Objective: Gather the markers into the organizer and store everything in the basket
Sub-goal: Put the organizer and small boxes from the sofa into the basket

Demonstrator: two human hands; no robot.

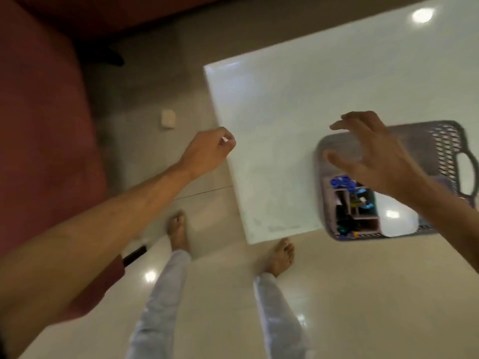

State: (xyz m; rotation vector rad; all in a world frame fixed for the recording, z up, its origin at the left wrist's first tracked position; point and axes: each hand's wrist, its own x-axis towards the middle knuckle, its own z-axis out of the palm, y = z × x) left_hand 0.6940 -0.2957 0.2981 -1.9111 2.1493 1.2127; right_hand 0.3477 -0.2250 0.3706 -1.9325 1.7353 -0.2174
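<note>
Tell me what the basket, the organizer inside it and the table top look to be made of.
Basket: likely moulded grey plastic, given its lattice wall and cut-out handle. Organizer: seemingly rigid grey plastic with thin partition walls; blur leaves it open. Table top: glossy white, mirroring ceiling lights; glass or lacquer, cannot tell which.

Glossy table point(285, 104), perforated plastic basket point(440, 141)

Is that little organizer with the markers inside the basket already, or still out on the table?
Inside. The organizer, markers standing in it, sits within the grey basket walls on the table.
</note>
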